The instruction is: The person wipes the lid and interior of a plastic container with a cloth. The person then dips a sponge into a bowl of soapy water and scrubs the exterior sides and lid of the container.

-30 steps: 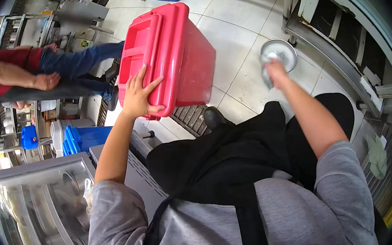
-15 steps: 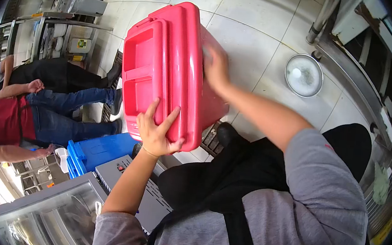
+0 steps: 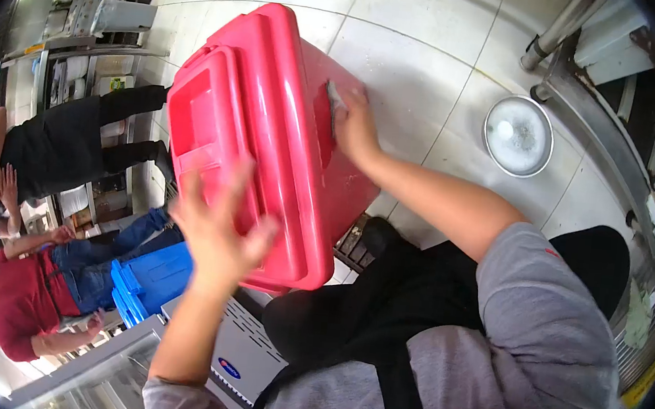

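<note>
Red plastic cooler (image 3: 343, 206) stands before the person (image 3: 477, 380), left hand (image 3: 217, 229) spread over its lid (image 3: 270, 103), contact unclear from blur; right hand (image 3: 358, 128) grips a grey pad (image 3: 334, 103) against its side. Without a firm brace it could slide; the sudsy basin (image 3: 522, 173) to its right might spill if kicked
</note>
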A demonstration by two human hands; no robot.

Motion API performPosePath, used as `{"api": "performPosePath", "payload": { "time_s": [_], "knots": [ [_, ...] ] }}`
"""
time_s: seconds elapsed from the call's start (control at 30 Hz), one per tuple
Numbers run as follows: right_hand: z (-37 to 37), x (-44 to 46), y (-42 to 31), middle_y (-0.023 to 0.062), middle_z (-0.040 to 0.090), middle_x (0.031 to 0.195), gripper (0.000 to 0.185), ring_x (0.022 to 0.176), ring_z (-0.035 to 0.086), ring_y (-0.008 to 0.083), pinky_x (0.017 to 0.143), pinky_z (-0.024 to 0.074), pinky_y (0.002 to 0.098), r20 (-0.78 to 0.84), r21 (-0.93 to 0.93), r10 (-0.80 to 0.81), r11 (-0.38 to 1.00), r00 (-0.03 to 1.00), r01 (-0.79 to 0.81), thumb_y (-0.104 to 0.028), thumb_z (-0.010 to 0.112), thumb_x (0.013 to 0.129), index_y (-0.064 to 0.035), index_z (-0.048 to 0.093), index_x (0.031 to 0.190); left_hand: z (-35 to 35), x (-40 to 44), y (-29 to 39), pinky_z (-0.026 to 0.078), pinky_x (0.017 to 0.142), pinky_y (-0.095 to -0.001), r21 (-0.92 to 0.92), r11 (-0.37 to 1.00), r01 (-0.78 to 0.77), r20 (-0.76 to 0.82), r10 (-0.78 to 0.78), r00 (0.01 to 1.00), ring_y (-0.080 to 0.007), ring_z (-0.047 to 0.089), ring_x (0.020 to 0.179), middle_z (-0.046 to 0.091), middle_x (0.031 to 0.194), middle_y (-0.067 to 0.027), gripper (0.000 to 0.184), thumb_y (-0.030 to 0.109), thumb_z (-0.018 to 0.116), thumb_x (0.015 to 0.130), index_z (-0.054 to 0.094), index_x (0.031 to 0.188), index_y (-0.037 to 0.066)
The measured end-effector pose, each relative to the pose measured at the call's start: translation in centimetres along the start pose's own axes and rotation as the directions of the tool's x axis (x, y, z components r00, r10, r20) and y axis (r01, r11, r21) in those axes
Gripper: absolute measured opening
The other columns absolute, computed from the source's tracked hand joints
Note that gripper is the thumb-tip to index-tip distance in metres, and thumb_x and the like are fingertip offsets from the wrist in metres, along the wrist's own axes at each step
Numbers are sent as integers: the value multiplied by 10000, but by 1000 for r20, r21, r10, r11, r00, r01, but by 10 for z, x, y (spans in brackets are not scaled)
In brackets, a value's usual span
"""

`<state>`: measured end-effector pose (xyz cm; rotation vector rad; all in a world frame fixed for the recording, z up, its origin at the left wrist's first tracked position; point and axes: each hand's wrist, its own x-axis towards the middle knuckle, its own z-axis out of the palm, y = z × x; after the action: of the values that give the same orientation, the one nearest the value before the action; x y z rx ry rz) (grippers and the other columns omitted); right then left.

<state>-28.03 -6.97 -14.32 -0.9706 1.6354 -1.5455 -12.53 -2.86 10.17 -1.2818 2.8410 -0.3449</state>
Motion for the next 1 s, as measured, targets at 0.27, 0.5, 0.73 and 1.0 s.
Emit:
{"api": "performPosePath", "payload": {
  "time_s": [0.27, 0.5, 0.73, 1.0],
  "knots": [
    [-10, -133, 24, 264, 458, 1292, 459, 1235, 408, 425, 1081, 308, 447, 100, -63, 119, 992, 988, -113, -7, 448, 894, -6, 432, 1353, 72, 180, -99, 309, 1079, -367, -598, 801, 23, 39, 0, 999, -247, 470, 1263, 516, 1370, -129, 424, 323, 367, 1012, 540, 1344, 123],
    [-11, -57, -2, 319, 539, 1135, 370, 1074, 503, 445, 965, 385, 491, 52, -100, 43, 994, 998, -37, -117, 392, 941, 37, 492, 1262, 73, 182, -92, 294, 1109, -346, -767, 623, 153, 160, -45, 986, -218, 452, 1277, 508, 1366, -143, 471, 256, 316, 999, 497, 1347, -4],
    [17, -15, 194, 304, 569, 1081, 315, 966, 539, 459, 910, 421, 505, 162, -238, 423, 894, 891, -381, -48, 437, 860, -3, 595, 1129, 87, 185, -107, 249, 1147, -389, -855, 481, 193, 210, -20, 977, -245, 381, 1345, 412, 1454, -148, 564, 379, 290, 999, 422, 1406, 11],
    [19, -24, 198, 295, 603, 1076, 296, 1048, 556, 431, 922, 435, 482, 178, -322, 222, 934, 959, -157, -42, 466, 807, 21, 654, 1028, 86, 184, -100, 245, 1153, -389, -858, 469, 211, 224, -28, 974, -245, 365, 1356, 393, 1465, -154, 578, 392, 308, 995, 398, 1419, 9]
  ]
}}
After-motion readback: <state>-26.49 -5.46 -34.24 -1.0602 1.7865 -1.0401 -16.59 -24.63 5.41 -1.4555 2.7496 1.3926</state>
